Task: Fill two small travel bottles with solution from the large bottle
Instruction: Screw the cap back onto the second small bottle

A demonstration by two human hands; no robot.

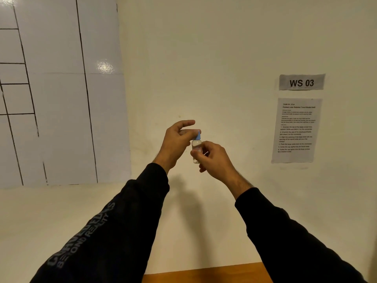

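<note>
A small clear travel bottle (196, 145) with a blue cap (198, 135) is held up in front of the wall, well above the table. My right hand (214, 158) grips the bottle's body from the right. My left hand (176, 142) has its thumb and fingertips pinched on the blue cap from the left. The bottle stands roughly upright and looks clear inside. The large bottle and the other travel bottle are out of view.
A strip of orange-brown table edge (206, 273) shows at the bottom. On the wall hang a "WS 03" label (301, 82), a printed instruction sheet (296, 129) and a glossy white board with black lines (59, 88) at the left.
</note>
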